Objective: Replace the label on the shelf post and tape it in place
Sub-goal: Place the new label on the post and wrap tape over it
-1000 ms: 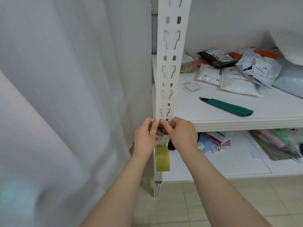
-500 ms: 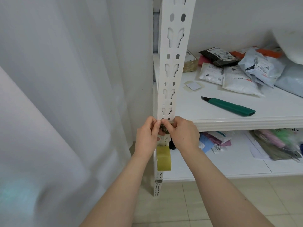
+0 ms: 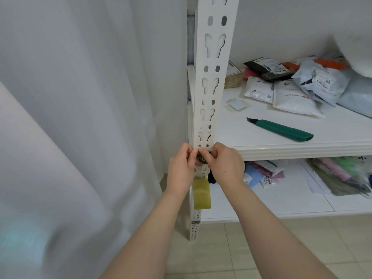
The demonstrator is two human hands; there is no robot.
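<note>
The label (image 3: pixel 202 158), a small dark strip with pale characters, sits on the front face of the white shelf post (image 3: pixel 213 77), level with the front left corner of the upper shelf (image 3: pixel 302 152). I see only its middle, because both hands cover its ends. I have the left hand (image 3: pixel 181 168) pinching the left end between thumb and forefinger, fingers curled in. The right hand (image 3: pixel 225 164) is curled round the right end, its forefinger laid across the label and pressing it to the post. A yellowish tape roll (image 3: pixel 202 195) hangs just below the hands, in front of the post. I cannot tell whether it hangs from a strip running up under the fingers or from a finger. By my reading the label is placed and the taping is under way but not finished: the roll is not yet cut free, and the tape wants smoothing down round the post. For the cut, the green utility knife (image 3: pixel 281 130) lies near the front edge of the upper shelf, blade showing, well apart from the hands. Near that shelf's left edge lies a small pale square (image 3: pixel 237 104) with tape round it, possibly the old label, though that is a guess. Parcels (image 3: pixel 291 97) pile up toward the back right corner, more packets lie on the lower shelf (image 3: pixel 261 210), and a white curtain (image 3: pixel 80 117) hangs left of the post.
</note>
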